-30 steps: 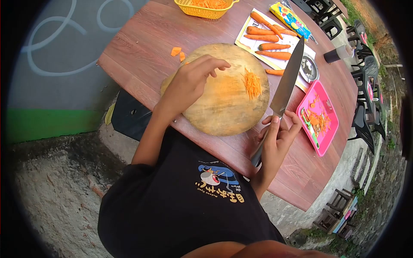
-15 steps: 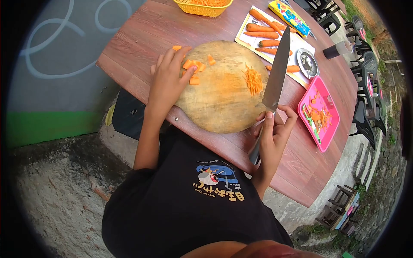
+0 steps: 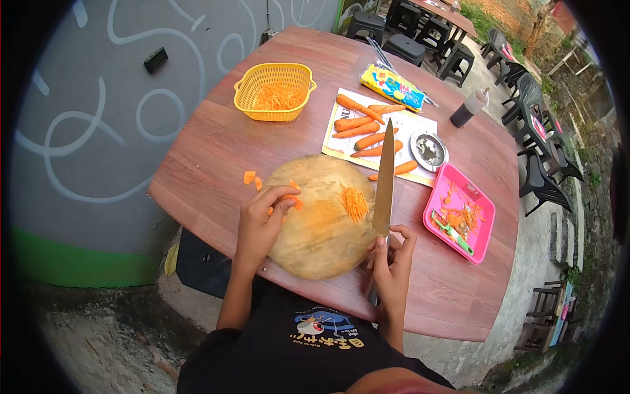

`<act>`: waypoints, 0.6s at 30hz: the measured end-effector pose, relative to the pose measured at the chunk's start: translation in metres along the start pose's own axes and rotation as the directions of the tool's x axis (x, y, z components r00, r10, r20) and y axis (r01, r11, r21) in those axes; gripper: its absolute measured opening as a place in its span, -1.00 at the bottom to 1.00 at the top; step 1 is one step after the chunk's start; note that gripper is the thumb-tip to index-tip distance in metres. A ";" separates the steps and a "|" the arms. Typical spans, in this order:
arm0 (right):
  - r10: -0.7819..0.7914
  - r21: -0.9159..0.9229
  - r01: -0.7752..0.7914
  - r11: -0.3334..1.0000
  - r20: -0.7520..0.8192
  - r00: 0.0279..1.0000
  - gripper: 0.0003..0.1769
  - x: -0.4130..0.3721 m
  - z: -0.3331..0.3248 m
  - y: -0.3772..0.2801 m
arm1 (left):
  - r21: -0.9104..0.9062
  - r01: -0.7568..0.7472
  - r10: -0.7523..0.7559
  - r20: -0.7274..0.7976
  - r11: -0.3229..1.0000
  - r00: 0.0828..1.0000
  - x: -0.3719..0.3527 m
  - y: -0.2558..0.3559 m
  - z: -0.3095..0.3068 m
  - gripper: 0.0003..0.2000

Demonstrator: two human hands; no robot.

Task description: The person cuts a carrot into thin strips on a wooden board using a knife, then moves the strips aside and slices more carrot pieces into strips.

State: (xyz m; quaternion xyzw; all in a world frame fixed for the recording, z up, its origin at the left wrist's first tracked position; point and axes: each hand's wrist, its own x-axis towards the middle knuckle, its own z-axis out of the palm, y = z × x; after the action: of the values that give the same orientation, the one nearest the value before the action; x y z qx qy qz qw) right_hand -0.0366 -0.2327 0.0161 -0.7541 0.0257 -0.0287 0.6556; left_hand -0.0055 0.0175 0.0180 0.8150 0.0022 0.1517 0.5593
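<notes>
A round wooden chopping board [image 3: 315, 246] lies near the table's front edge. Over its left side, my left hand [image 3: 259, 220] has its fingers curled together around small carrot pieces [image 3: 296, 202], partly hidden by the fingers. More carrot offcuts [image 3: 249, 177] lie on the table just beyond that hand. In my right hand [image 3: 394, 266] is the handle of a large kitchen knife [image 3: 385, 180], its blade pointing up and away beside the board's right edge. A small pile of carrot shreds [image 3: 354, 202] rests on the board's right half.
Shredded carrot fills part of a yellow basket [image 3: 246, 105] at the back left. Several whole carrots [image 3: 361, 130] lie on paper, beside a metal dish [image 3: 443, 154] and a colourful packet [image 3: 392, 87]. To the right are a pink tray [image 3: 487, 230] with scraps and a peeler, and a sauce bottle [image 3: 467, 110].
The view has tilted up, showing more of the table's far side. My left hand has gone from spread over the carrot pieces to curled around some. The knife stays in my right hand.
</notes>
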 end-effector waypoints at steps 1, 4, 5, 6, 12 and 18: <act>0.025 0.033 -0.025 0.999 0.006 1.000 -0.67 0.000 0.001 -0.001 | 0.113 -0.082 0.072 0.091 0.990 0.993 0.000 -0.001 0.009 -0.80; -0.005 0.057 0.004 0.998 0.011 1.000 -0.67 0.001 0.004 0.000 | 0.244 -0.220 0.187 0.152 0.944 0.971 0.001 -0.007 0.032 -0.74; -0.010 0.070 0.011 0.997 -0.021 1.000 -0.67 0.000 0.003 0.001 | 0.259 -0.295 0.261 0.156 0.920 0.953 0.001 -0.008 0.039 -0.71; -0.004 0.071 0.005 0.997 -0.016 1.000 -0.68 0.000 0.005 -0.002 | 0.262 -0.258 0.230 0.133 0.930 0.964 -0.001 -0.006 0.042 -0.71; 0.013 0.063 -0.011 0.998 -0.021 1.000 -0.69 0.002 0.011 -0.002 | 0.356 -0.250 0.291 -0.064 0.901 0.955 -0.002 -0.019 0.011 -0.73; 0.000 0.031 0.002 1.000 -0.041 0.999 -0.69 0.004 0.011 0.000 | 0.252 0.082 -0.005 -0.293 0.964 0.956 -0.020 -0.039 -0.031 -0.72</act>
State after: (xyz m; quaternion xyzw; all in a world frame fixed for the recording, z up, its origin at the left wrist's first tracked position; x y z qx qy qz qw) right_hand -0.0314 -0.2226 0.0142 -0.7431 0.0382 -0.0448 0.6665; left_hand -0.0256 0.0564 -0.0126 0.8502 0.1218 0.2553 0.4440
